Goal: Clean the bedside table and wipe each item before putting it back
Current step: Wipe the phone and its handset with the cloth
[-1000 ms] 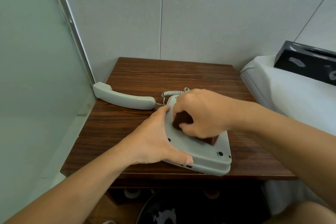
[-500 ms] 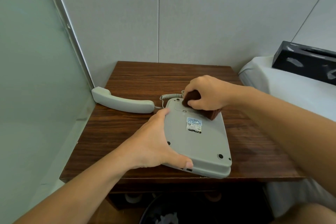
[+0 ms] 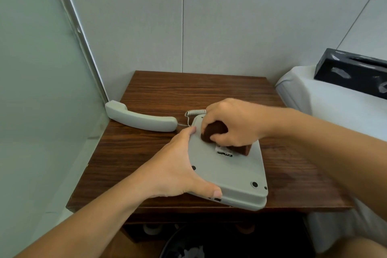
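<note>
Since 0.5 s ago, right hand (image 3: 234, 123) slid the bunched dark-brown cloth (image 3: 215, 132) back toward 6 o'clock, over the label. Left hand (image 3: 178, 165) grips the upturned grey plastic phone base (image 3: 232, 172) at its 9 o'clock edge, on the dark wooden bedside table (image 3: 188, 90). Step: wiping underside. Next, prob.: flip base upright. Black bin (image 3: 188, 245) at 6 o'clock holds crumpled rubbish.

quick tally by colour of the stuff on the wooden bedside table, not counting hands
Pale grey: 2, the upside-down plastic phone base and the handset lying beside it
Dark brown: 1, the wiping cloth on the base
Total: 3
</note>
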